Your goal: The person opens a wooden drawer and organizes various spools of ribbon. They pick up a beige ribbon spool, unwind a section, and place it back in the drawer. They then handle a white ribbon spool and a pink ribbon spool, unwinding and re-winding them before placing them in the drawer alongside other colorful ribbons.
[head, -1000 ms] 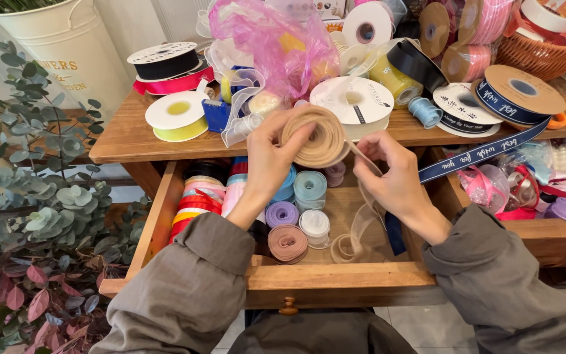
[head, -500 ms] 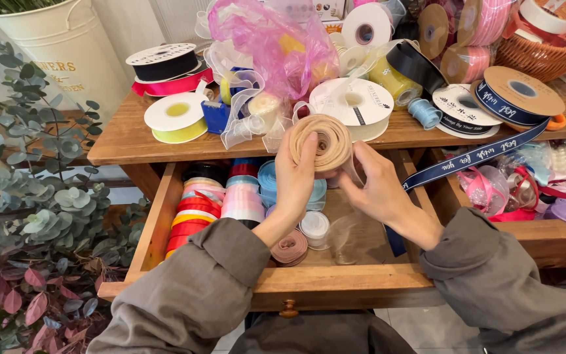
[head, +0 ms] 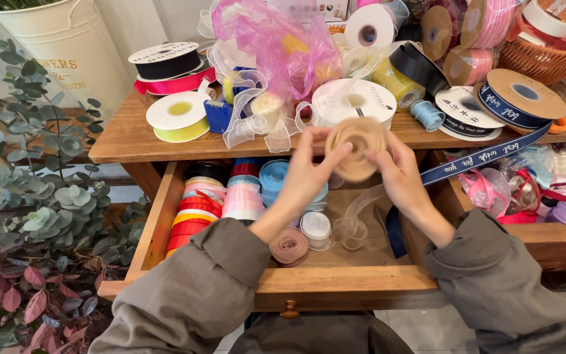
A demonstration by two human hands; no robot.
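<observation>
1. Here, both hands hold one flat roll of beige ribbon (head: 356, 147), blurred, raised above the open wooden drawer (head: 335, 282) and just in front of the edge of the wooden tabletop (head: 122, 141).
2. The left hand (head: 309, 172) closes on the roll's left side, thumb across its face; the right hand (head: 397, 172) closes on its right side, fingers curled round the rim.
3. The drawer holds a row of upright ribbon rolls along its left and back: red and orange rolls (head: 188, 223), pale pink rolls (head: 244, 202) and light blue rolls (head: 275, 180).
4. Nearer the front of the drawer lie a dusty pink ribbon coil (head: 289, 246), a small clear-and-white spool (head: 316, 228) just beside it, and a loose loop of sheer translucent ribbon (head: 355, 226).
5. On the tabletop stand a yellow spool with a white top (head: 179, 117), a black spool stacked on a pink one (head: 165, 62), a large white spool (head: 354, 99) right behind the held roll, and a bunch of pink sheer wrapping (head: 276, 46).
6. A navy printed ribbon (head: 486, 157) trails from a navy spool with a brown card top (head: 522, 98) down over the table edge.
7. A woven wicker basket (head: 545, 59) at the back right holds more rolls.
8. A second open compartment on the right (head: 545, 190) holds tangled pink, red and lilac ribbons and white beads.
</observation>
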